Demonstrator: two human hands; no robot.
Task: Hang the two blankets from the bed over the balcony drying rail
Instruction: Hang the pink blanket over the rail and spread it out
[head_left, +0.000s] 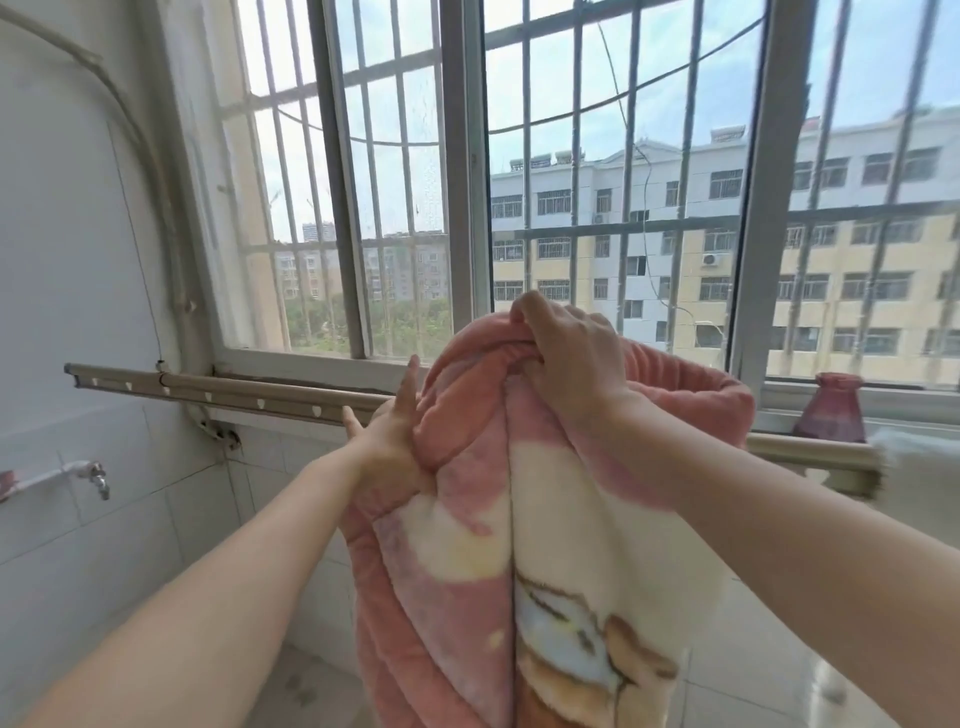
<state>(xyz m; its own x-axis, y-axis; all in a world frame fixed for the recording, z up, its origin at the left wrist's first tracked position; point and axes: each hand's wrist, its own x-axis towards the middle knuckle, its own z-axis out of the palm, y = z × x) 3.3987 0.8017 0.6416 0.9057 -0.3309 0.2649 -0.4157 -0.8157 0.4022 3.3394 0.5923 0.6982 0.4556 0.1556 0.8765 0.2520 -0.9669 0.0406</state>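
Observation:
A thick pink and cream blanket (519, 519) with a cartoon print hangs bunched in front of me, its top heaped at the height of the beige drying rail (249, 392). The rail runs across below the window from the left wall to the right, where its end shows at the far side of the blanket. My right hand (566, 358) grips the blanket's top fold from above. My left hand (387, 441) presses against the blanket's left side with the fingers spread, and its fingertips reach up to the rail. Only one blanket is in view.
Barred windows (467, 182) fill the wall behind the rail. A dark red vase (831, 410) stands on the sill at the right. A tap (93, 475) sticks out of the tiled wall at the lower left. Pale floor tiles show below.

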